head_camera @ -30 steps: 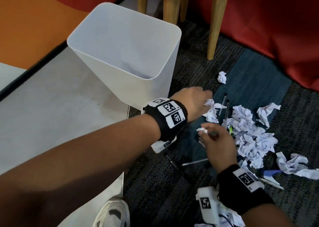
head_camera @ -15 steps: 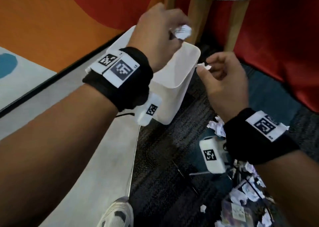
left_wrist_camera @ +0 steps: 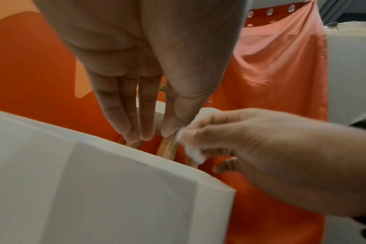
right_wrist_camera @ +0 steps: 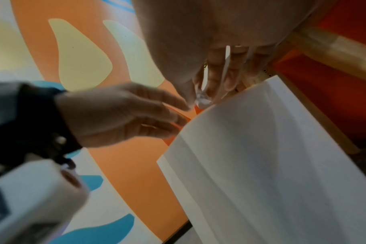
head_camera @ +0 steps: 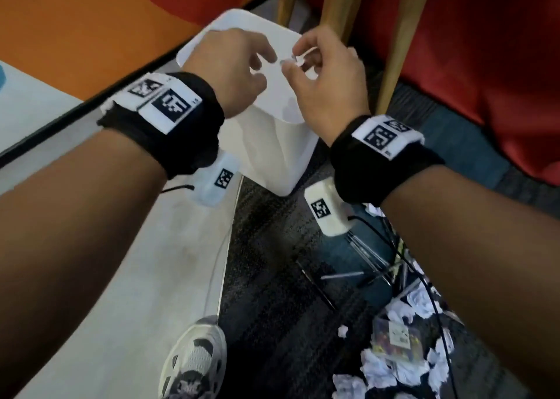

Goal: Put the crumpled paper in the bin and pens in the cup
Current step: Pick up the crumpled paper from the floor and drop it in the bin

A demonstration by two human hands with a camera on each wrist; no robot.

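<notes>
Head view. Both hands hung over the mouth of the bin [head_camera: 272, 144], a white, square-mouthed tub standing where grey floor met dark carpet. Half a second earlier the left hand [head_camera: 230, 68] had gripped a paper ball above the rim; that ball was now gone from it, and its fingers hung loose and slightly spread, holding nothing. The right hand [head_camera: 327, 77], which had held its scrap beside the bin, had moved over the opening, its thumb and forefinger pinching a small white paper scrap [head_camera: 292, 60], blurred. On the carpet below the right forearm lay pens [head_camera: 342, 275], thin and dark or silvery, and beside them a heap of paper balls [head_camera: 378, 365], white and deeply creased. A shoe [head_camera: 194, 359] showed at the lower edge.

Left wrist view. The left hand [left_wrist_camera: 148, 69] pointed down with straight fingers [left_wrist_camera: 115, 112] close together, empty, their tips just above the bin [left_wrist_camera: 107, 189] rim. The right hand [left_wrist_camera: 261, 148] reached in from the right, pinching the paper scrap [left_wrist_camera: 191, 148], a soft white wad.

Right wrist view. The right hand [right_wrist_camera: 215, 54] held the paper scrap [right_wrist_camera: 203, 99] at its fingertips, at the bin [right_wrist_camera: 261, 165] rim. The left hand [right_wrist_camera: 119, 113] was beside it, fingers extended and a little apart.
</notes>
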